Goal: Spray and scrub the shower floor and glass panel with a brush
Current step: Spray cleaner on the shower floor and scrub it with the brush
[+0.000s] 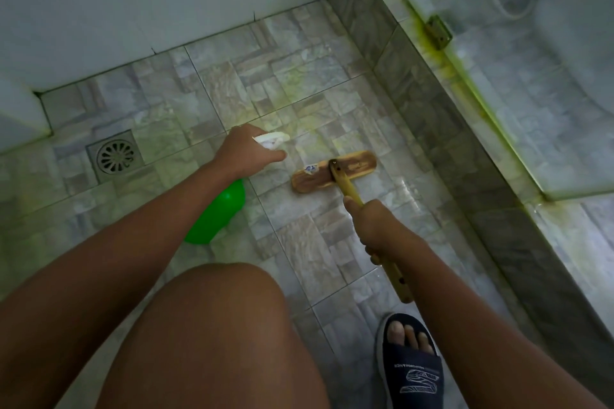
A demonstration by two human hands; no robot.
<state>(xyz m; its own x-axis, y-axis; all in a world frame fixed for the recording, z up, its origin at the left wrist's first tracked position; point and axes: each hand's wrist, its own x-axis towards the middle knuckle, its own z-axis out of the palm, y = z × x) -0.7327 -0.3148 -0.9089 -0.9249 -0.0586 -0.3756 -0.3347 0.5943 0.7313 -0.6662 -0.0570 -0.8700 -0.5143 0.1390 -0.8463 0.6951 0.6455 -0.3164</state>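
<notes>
The left hand (244, 151) grips the white trigger head of a green spray bottle (217, 214), its fingers curled round the neck and one finger laid forward along the nozzle (270, 139), which points out over the shower floor (232, 86) toward its far right corner. The bottle's green body hangs below and behind the wrist, partly hidden by the forearm. The right hand (377, 226) is wrapped tight round the yellow wooden handle (393, 277) of a scrub brush (334, 171), with the thumb lying along the top of the shaft toward the head; the free end of the handle sticks out behind the hand, toward the near edge of the floor. The brush's long wooden head lies flat on the tiles in the middle of the floor, just ahead of the right fingers and just to the right of the nozzle, not touching the left hand. A small sticker (311, 169) sits on the head's left end. A round metal drain (116, 156) in a square frame is set in the floor near its left edge, well apart from the brush. Along the right edge rises a low tiled kerb (432, 116), topped by the glass panel (531, 93) with greenish-yellow staining along its bottom rail and a metal hinge bracket (438, 31). A bare knee (216, 325) and a foot in a dark slide sandal (412, 365) fill the near edge.
</notes>
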